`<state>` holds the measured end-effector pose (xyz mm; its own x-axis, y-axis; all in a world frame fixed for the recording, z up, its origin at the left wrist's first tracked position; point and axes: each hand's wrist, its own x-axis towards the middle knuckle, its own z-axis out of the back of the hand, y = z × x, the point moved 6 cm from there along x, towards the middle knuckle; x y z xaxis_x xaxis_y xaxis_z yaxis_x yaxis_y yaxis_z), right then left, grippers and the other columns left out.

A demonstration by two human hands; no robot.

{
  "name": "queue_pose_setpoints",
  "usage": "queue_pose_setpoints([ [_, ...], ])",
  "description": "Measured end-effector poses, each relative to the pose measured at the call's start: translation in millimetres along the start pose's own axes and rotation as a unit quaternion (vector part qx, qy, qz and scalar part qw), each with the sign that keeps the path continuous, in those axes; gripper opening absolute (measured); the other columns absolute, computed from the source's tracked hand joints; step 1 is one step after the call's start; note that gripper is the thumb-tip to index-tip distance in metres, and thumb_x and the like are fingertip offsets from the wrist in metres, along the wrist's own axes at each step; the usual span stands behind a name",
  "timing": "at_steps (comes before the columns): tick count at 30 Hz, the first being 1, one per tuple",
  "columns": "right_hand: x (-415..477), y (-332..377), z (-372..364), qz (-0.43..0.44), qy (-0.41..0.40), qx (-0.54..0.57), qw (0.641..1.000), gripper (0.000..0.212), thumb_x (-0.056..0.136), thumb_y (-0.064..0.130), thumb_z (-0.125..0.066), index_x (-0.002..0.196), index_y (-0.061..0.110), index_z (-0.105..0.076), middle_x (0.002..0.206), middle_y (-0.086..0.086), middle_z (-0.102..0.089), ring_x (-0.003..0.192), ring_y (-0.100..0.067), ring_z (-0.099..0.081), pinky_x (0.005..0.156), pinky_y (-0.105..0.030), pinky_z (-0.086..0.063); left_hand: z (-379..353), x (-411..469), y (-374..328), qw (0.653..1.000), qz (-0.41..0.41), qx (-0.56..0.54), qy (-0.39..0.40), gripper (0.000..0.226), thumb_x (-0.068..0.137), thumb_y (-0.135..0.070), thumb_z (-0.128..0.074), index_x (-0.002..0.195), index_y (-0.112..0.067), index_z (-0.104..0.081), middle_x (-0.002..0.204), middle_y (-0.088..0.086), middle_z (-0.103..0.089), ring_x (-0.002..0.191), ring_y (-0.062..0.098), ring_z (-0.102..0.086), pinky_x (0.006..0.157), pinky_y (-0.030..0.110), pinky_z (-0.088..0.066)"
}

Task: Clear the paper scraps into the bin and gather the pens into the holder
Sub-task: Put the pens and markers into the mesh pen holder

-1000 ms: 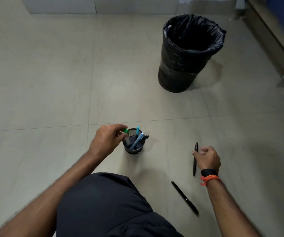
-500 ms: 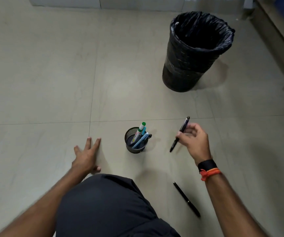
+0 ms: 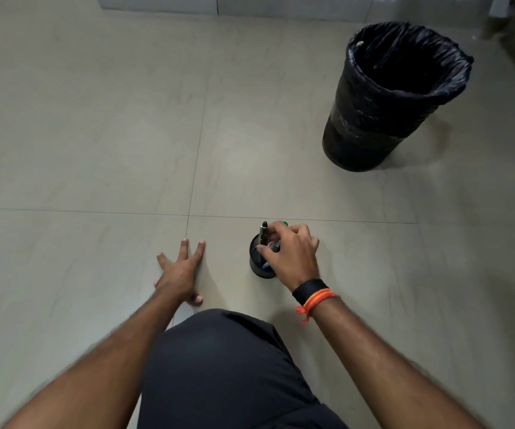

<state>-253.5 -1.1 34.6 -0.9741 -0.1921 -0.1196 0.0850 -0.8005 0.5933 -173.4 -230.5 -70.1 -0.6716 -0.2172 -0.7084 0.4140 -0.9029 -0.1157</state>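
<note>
A person's right hand (image 3: 293,258) pinches a black pen (image 3: 263,233), held upright with its lower end inside the mesh pen holder (image 3: 254,264) directly beneath the fingers (whose knuckles hide most of the holder's contents). The left hand (image 3: 181,270) rests flat on the floor (image 3: 95,150), fingers spread. The bin (image 3: 383,119) stands well apart.

I can read no text, label, brand or number from here. The pen (image 3: 263,233) and the holder (image 3: 255,265) are too small for me to make out any marking, and the bin (image 3: 370,128) shows only plain black folds.
</note>
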Motion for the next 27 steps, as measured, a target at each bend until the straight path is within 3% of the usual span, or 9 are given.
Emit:
queue_pose_setpoints([
  [5, -3, -11, 7, -0.038, -0.047, -0.005, 0.998, 0.017, 0.079, 0.036, -0.066, 0.094, 0.032, -0.059, 0.078, 0.016, -0.068, 0.097, -0.012, -0.045, 0.081, -0.034, -0.029, -1, 1, 1, 1.000, 0.002, 0.006, -0.001, 0.136, 0.061, -0.026, -0.089, 0.144, -0.051, 0.016, 0.158, -0.011, 0.024, 0.139, 0.053, 0.012, 0.100, 0.068, -0.036],
  [10, -23, -51, 41, -0.055, -0.098, 0.138, 0.984, 0.018, 0.072, 0.025, -0.078, 0.083, 0.027, -0.064, 0.074, 0.015, -0.068, 0.079, -0.009, -0.061, 0.075, -0.030, -0.049, -2, 2, 2, 1.000, 0.000, 0.011, -0.005, 0.136, 0.061, -0.025, -0.089, 0.145, -0.051, 0.014, 0.158, -0.012, 0.022, 0.140, 0.052, 0.010, 0.099, 0.068, -0.037],
  [12, -38, -76, 55, -0.087, -0.109, 0.191, 0.972, 0.019, 0.071, 0.020, -0.081, 0.083, 0.019, -0.067, 0.075, 0.010, -0.068, 0.067, -0.001, -0.060, 0.066, -0.021, -0.050, -2, 1, 1, 1.000, -0.003, 0.020, -0.006, 0.135, 0.062, -0.026, -0.089, 0.146, -0.050, 0.014, 0.159, -0.010, 0.021, 0.139, 0.053, 0.007, 0.099, 0.068, -0.038],
  [15, -67, -115, 60, -0.154, -0.101, 0.200, 0.962, 0.020, 0.070, 0.024, -0.084, 0.076, 0.015, -0.067, 0.069, 0.004, -0.067, 0.063, -0.007, -0.060, 0.062, -0.022, -0.051, -1, 3, 0, 0.999, -0.011, 0.028, -0.010, 0.135, 0.061, -0.030, -0.089, 0.147, -0.048, 0.014, 0.159, -0.005, 0.020, 0.139, 0.055, 0.004, 0.101, 0.068, -0.035],
  [17, -86, -141, 49, -0.199, -0.060, 0.140, 0.968, 0.023, 0.067, 0.029, -0.084, 0.068, 0.018, -0.064, 0.064, 0.006, -0.064, 0.062, -0.009, -0.059, 0.061, -0.025, -0.049, -1, 5, 0, 0.999, -0.019, 0.034, -0.015, 0.137, 0.059, -0.032, -0.089, 0.147, -0.047, 0.015, 0.160, -0.002, 0.020, 0.139, 0.055, 0.003, 0.105, 0.069, -0.029],
  [19, -105, -166, 28, -0.250, 0.059, 0.014, 0.966, 0.028, 0.063, 0.038, -0.081, 0.068, 0.019, -0.061, 0.067, 0.007, -0.064, 0.066, -0.012, -0.061, 0.062, -0.026, -0.047, -2, 6, 1, 0.999, -0.019, 0.037, -0.016, 0.138, 0.058, -0.033, -0.090, 0.147, -0.047, 0.015, 0.159, -0.001, 0.021, 0.140, 0.055, 0.003, 0.106, 0.069, -0.026],
  [22, -134, -190, 3, -0.288, 0.216, -0.148, 0.921, 0.035, 0.057, 0.044, -0.079, 0.069, 0.019, -0.058, 0.078, 0.003, -0.067, 0.077, -0.022, -0.064, 0.064, -0.027, -0.049, -1, 3, 0, 1.000, -0.011, 0.019, -0.010, 0.134, 0.062, -0.030, -0.089, 0.147, -0.048, 0.013, 0.159, -0.005, 0.021, 0.139, 0.055, 0.008, 0.103, 0.069, -0.032],
  [24, -136, -190, 0, -0.287, 0.229, -0.155, 0.917, 0.031, 0.060, 0.041, -0.078, 0.065, 0.020, -0.056, 0.079, 0.002, -0.067, 0.078, -0.022, -0.063, 0.063, -0.026, -0.046, 0, 2, 0, 1.000, -0.009, 0.018, -0.009, 0.134, 0.062, -0.029, -0.089, 0.147, -0.048, 0.013, 0.159, -0.006, 0.021, 0.139, 0.055, 0.009, 0.102, 0.069, -0.034],
  [27, -120, -169, 0, -0.213, 0.227, -0.079, 0.947, 0.023, 0.078, 0.034, -0.066, 0.066, 0.022, -0.050, 0.072, 0.004, -0.063, 0.076, -0.021, -0.062, 0.063, -0.030, -0.044, 1, 1, 0, 1.000, -0.006, 0.016, -0.002, 0.134, 0.062, -0.028, -0.088, 0.147, -0.048, 0.014, 0.159, -0.008, 0.021, 0.138, 0.055, 0.009, 0.100, 0.068, -0.036],
])
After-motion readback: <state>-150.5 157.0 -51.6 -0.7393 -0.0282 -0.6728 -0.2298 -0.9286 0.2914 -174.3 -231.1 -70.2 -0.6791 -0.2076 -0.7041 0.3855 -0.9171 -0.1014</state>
